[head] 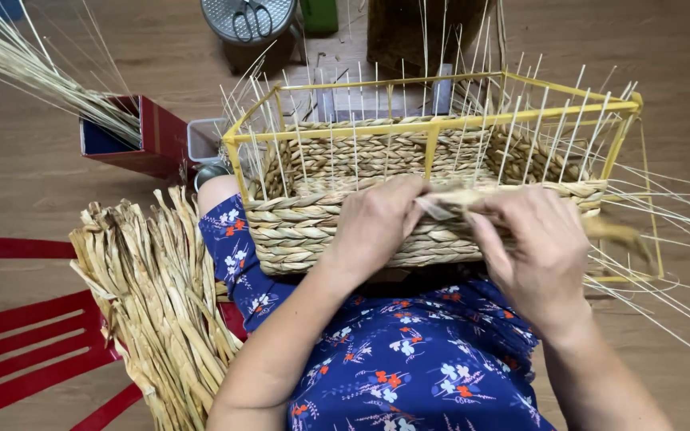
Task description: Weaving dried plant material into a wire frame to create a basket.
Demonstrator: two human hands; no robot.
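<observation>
Straw strand point(445, 201) was pinched between left hand point(377, 227) and right hand point(541, 247), both grips pressed together, at the woven basket point(305, 227) rim (yellow frame point(433, 120) around it).

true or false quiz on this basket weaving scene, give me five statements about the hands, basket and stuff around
1. Both hands work a pale strand at the near wall of the half-woven basket. True: left hand and right hand pinch the strand.
2. The basket is built around a yellow frame. True.
3. The bundle of dried strips lies on the person's right. False: it lies on their left.
4. The basket walls are finished to the top. False: bare thin stakes rise above the weave.
5. The chair is blue. False: it is red.
</observation>
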